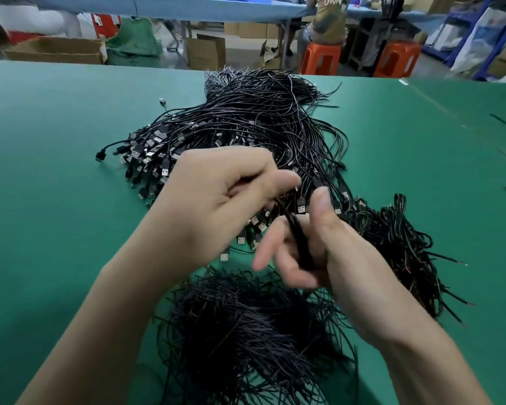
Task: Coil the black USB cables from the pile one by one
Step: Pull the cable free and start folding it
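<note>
- Where my two hands come together over the near side of the pile, one black cable (300, 244) runs between them, gathered into a short, tight bundle.
- Right hand (313, 249): thumb and curled fingers clamp the bundle's lower part. The fingers are blurred.
- Left hand (216, 200): fingers curled, with the tips pinching the bundle's upper end just above my right thumb.
- Pile of black USB cables (246, 127): it lies behind and beneath both hands on the green table (56, 171), with the plug ends fanned to the left.
- Heap of thin black strands (246, 331): nearer me, below my wrists. I cannot tell what they are.
- Tangle of looped cables (398, 238): just right of my right hand.
- Writing: the shirt (330, 13) of a person seated beyond the table shows "OWN", with the rest cut off. Plug markings are too small to read.
- Orange stools (322, 61): beside that person.
</note>
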`<state>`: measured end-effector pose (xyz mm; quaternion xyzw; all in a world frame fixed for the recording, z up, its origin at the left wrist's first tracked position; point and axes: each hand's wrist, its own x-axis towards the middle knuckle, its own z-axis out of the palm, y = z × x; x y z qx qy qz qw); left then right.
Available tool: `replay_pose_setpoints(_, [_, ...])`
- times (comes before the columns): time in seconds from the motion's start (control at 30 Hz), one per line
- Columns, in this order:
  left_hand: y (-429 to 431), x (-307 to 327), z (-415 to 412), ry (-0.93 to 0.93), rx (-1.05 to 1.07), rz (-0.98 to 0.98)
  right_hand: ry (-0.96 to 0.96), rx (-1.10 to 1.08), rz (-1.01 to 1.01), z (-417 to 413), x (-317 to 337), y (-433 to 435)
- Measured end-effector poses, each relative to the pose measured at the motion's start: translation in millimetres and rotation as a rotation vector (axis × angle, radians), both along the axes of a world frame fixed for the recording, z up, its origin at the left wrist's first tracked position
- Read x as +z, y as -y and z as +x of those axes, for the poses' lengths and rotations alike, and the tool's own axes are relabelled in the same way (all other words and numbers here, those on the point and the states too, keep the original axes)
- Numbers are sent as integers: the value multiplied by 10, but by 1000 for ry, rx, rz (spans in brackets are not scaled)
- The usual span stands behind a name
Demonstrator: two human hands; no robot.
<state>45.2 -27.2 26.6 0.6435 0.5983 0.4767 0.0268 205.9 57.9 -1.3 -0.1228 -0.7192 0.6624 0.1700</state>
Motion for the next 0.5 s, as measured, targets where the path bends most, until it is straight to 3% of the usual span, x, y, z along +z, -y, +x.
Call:
replay_pose_setpoints(0.1, [-74,-95,37,146,-21,-18,-165,238,-371,-17,82,83])
replay_pose_setpoints(0.23, [-126,-197,185,222,-182,-223,-508,127,-502,34,180,55])
replay_pose_setpoints(0.33, [-146,-218,236,101,-208,-435,-546,-205,-204,95,184,-61])
replay_pose_setpoints(0.43, [-134,-204,233,-163,-159,-409,-307,-493,388,171,123,-177])
replay_pose_setpoints(0.5, [-106,-123,204,-187,-111,-329,-86,-566,713,178,68,-200])
